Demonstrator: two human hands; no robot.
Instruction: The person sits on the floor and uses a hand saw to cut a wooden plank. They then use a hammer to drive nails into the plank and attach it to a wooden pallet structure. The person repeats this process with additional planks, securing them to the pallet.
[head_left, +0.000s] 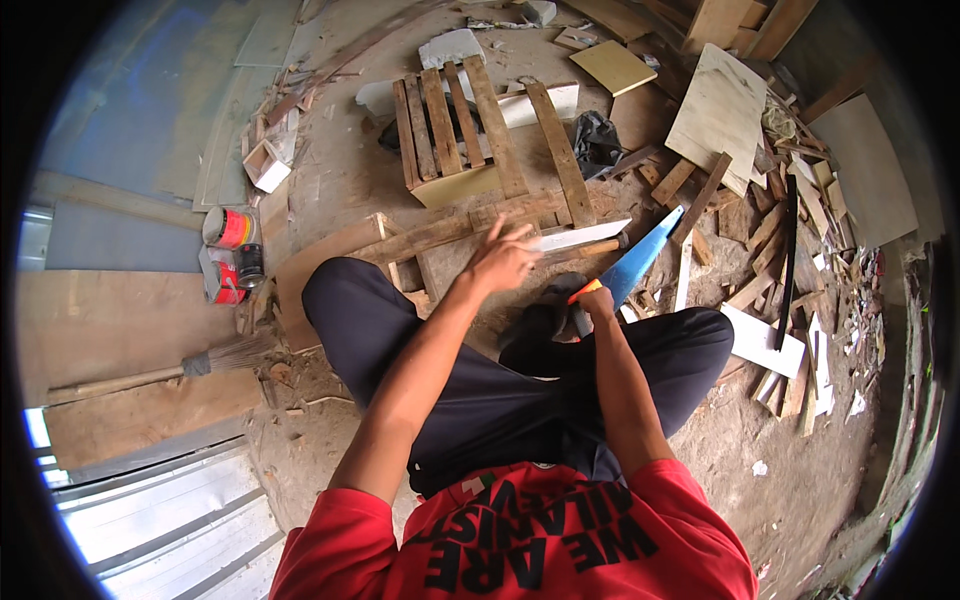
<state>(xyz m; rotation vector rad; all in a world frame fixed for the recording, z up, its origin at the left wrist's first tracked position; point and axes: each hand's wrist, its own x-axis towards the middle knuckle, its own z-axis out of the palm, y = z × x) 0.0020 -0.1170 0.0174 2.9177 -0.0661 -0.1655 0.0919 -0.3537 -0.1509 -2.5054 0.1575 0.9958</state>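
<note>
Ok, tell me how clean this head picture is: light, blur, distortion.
Head view: soft, even daylight with weak shadows and no harsh glare; a black fisheye ring cuts the corners, and straight boards bend near the rim; the left hand is motion-blurred over the pale strip; the right hand, on the saw with its orange grip and blue blade, and the slatted pallet look sharp.

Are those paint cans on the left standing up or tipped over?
The red can lies tipped on its side, round end facing the camera. The small dark can beside it seems upright. Whether they are full cannot be told.
</note>
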